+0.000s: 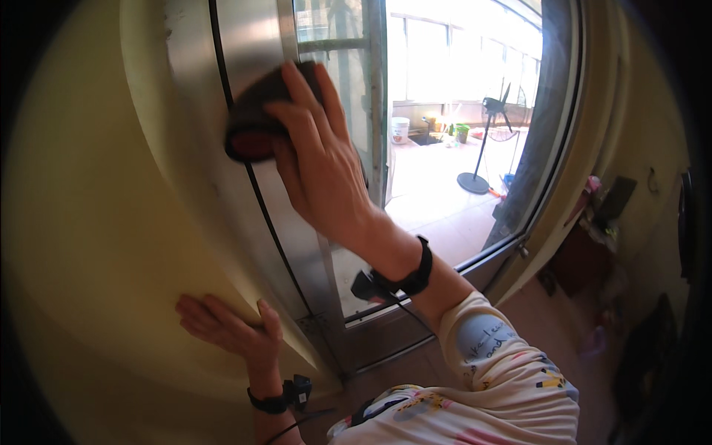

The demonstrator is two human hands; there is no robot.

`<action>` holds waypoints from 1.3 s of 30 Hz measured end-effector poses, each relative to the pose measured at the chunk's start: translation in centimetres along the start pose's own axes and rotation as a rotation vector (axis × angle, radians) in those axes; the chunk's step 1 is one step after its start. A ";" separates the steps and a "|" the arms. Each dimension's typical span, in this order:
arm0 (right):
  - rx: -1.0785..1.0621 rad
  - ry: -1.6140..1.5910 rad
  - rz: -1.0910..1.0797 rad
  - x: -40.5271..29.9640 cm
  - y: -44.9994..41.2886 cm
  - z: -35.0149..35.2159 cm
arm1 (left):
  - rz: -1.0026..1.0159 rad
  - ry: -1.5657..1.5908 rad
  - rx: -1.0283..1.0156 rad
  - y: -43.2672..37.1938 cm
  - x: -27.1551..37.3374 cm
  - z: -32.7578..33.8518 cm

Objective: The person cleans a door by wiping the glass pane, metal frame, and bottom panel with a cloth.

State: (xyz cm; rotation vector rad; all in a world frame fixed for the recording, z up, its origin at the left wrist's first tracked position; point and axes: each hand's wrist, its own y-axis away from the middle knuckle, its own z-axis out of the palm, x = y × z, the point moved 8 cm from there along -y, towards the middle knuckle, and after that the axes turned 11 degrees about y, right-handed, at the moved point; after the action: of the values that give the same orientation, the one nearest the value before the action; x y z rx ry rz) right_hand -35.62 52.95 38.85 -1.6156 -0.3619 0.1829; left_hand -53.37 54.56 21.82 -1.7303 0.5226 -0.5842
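My right hand [325, 153] is raised at the upper middle, its fingers spread over a dark, thick pad or folded cloth [267, 114] with a reddish inner face at its lower end. The pad lies across the brushed-metal door frame [245, 50], over the dark seam that runs down it. Lower left, my left hand [233, 328] rests with spread fingers by the yellow wall [139, 267] and holds nothing. Each wrist wears a black strap with a small device and a cable.
A glass door panel [347, 139] stands right of the frame. Through the opening, a black pedestal fan [473, 182] and a white bucket [400, 130] are visible in a bright room. A door latch [523, 251] juts at the right; household items clutter the far right.
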 end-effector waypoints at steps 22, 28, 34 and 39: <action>0.029 0.073 -0.005 0.2 -2.5 -0.1 | 0.013 0.001 0.013 0.1 0.0 0.0; -0.010 0.051 0.047 0.1 -0.2 0.5 | 0.021 -0.003 -0.015 0.4 -0.1 0.6; 0.085 0.035 0.002 0.7 -3.2 0.7 | 0.001 -0.010 0.006 0.2 -0.3 0.4; 0.131 0.022 -0.001 0.8 -2.7 0.3 | 0.038 -0.016 0.023 0.2 -0.2 0.4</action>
State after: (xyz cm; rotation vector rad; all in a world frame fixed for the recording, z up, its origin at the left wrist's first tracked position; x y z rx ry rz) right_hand -35.34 53.65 41.62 -1.4869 -0.3275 0.1841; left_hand -53.27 54.97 21.48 -1.6985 0.5339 -0.5471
